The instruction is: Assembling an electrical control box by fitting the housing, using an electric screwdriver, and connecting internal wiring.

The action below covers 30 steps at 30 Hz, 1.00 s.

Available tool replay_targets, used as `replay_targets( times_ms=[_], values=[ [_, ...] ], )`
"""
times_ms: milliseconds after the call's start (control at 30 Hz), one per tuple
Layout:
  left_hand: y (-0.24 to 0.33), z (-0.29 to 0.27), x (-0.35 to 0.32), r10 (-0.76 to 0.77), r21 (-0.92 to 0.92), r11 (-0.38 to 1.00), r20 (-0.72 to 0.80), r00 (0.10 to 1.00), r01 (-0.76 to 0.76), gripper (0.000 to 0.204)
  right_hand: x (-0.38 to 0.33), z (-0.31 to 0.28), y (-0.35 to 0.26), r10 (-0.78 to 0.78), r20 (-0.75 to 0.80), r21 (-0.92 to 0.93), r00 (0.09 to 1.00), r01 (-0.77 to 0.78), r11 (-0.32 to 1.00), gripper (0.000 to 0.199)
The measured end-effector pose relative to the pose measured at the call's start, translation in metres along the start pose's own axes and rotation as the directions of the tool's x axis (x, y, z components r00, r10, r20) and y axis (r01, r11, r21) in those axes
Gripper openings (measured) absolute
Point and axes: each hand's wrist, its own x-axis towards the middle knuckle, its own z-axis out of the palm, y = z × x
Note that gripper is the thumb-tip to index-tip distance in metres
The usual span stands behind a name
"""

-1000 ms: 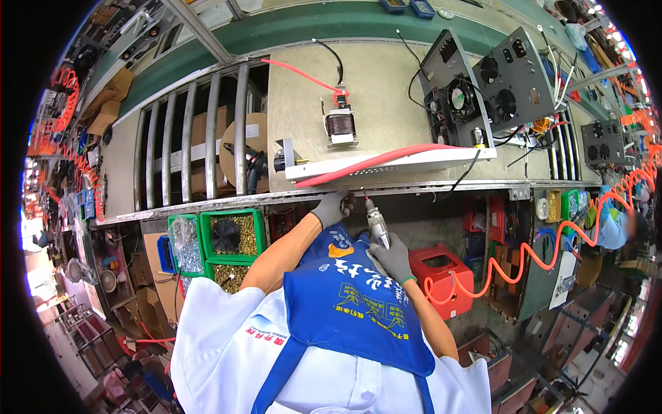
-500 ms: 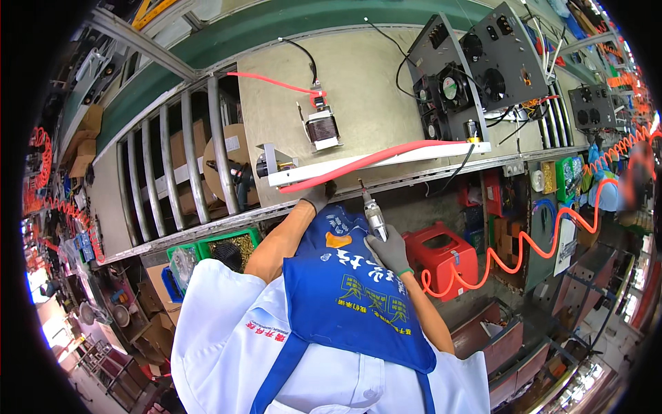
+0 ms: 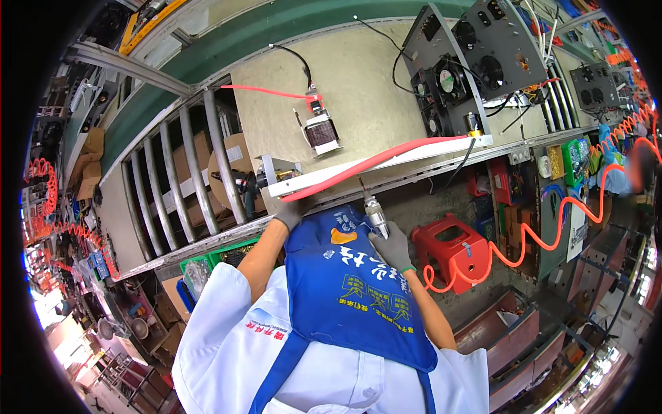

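Note:
My right hand [image 3: 393, 248], in a grey glove, is wrapped around a silver air screwdriver [image 3: 376, 215]. Its bit points up toward the bench edge, just short of a long white panel [image 3: 386, 160] standing along that edge. A thick red tube [image 3: 372, 163] runs slantwise along the panel. My gloved left hand [image 3: 292, 212] is at the bench edge below the panel's left end, its fingers dark and blurred. Behind the panel sits a transformer [image 3: 322, 132] with a red and a black lead. A grey panel with fans [image 3: 448, 81] stands upright at the panel's right end.
Metal rollers [image 3: 198, 162] flank the bench plate on the left. An orange coiled hose [image 3: 527, 238] crosses on the right, near a red plastic stool [image 3: 452, 248]. Another grey fan panel [image 3: 498, 52] stands farther right. Green bins [image 3: 221, 254] hang below the bench at left.
My left hand has slid left along the panel's lower edge and a little toward me. The right hand still holds the screwdriver in nearly the same place. The view has shifted slightly.

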Motion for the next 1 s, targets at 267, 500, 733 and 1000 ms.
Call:
replay_targets(
  times_ms=[267,500,733,1000],
  values=[
    [0.092,0.200,0.012,0.521,0.898,0.379,-0.407,0.750,0.224,0.036,-0.007,0.004,-0.006,0.095,-0.055,0.066,0.994,-0.091,0.994,0.042],
    [0.050,0.275,0.168,0.264,0.888,0.067,-0.455,0.850,0.455,0.054,0.000,0.010,-0.014,0.147,-0.089,0.083,0.985,-0.140,0.987,0.041],
    [0.036,0.254,0.219,-0.088,0.797,-0.008,-0.602,0.794,0.603,0.054,0.001,0.019,-0.006,0.169,-0.151,0.105,0.974,-0.154,0.982,0.040],
    [0.000,0.272,0.217,-0.184,0.921,-0.064,-0.388,0.903,0.383,0.057,0.004,0.019,-0.015,0.236,-0.125,0.087,0.964,-0.227,0.970,0.039]
  ],
)
